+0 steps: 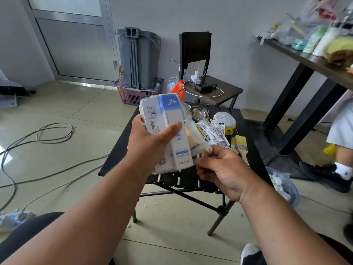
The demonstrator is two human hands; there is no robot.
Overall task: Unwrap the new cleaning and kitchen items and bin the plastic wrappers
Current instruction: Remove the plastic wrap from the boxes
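In the head view, a seated person is holding a shrink-wrapped bundle of white-and-blue boxes (168,131) at the centre of the frame, above a small black tabletop (246,131). The left hand (150,138) is gripping the bundle from the left, its thumb pressing across the front face and its fingers (141,117) clamped around the back. The bundle's long axis is running from upper left to lower right, its lower end tilting toward the right hand (223,169) just below and to the right. The right hand's fingers (204,152) are pinching together on a loose flap of clear plastic wrapper (193,129) that is trailing off the bundle's right edge, so the film lies directly up and left of that pinch. The right hand looks the nearer one to do the peeling, likely by drawing the flap down and right, away from the boxes, while the left steadies them. On the tabletop behind, a metal spoon (198,112), a round scrub pad (223,118), wrapped pen refills (214,131) and paint brushes (241,144) are lying close together. A grey bin (137,56) is standing against the wall at upper centre-left, well apart from both hands, and a bag with crumpled plastic (282,184) is sitting on the floor at lower right.
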